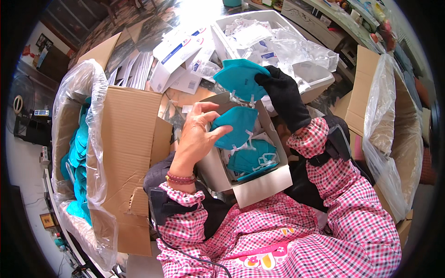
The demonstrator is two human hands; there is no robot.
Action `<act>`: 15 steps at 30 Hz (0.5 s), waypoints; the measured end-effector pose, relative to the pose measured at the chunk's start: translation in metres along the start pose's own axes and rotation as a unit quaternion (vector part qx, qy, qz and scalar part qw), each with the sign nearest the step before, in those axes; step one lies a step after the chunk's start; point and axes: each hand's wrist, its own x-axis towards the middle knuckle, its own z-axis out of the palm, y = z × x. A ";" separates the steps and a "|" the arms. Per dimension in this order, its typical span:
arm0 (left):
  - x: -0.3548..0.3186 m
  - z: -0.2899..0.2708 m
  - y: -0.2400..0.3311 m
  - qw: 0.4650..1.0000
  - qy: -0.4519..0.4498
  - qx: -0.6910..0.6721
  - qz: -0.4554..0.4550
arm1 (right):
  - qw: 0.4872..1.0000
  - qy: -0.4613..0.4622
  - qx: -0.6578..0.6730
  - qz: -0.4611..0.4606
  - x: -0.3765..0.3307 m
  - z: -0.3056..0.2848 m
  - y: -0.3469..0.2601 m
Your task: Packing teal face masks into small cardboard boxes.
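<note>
My bare left hand pinches a teal face mask between thumb and fingers, above an open white carton. Farther off and to the right, my right hand, in a black glove, grips more teal face masks that look stacked; their white straps hang down. Inside the carton, between my knees, lie further teal masks with white straps. The glove hides how my right fingers close on the stack.
At left, a plastic-lined cardboard box holds many teal masks. Another lined box stands at right. Beyond the carton are flattened white cartons, a stack of white folded sheets and a white bin of clear packets.
</note>
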 end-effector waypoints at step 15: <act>0.009 0.008 0.003 0.962 0.140 -0.175 -0.158 | 0.988 -0.099 0.109 0.037 -0.019 0.012 -0.024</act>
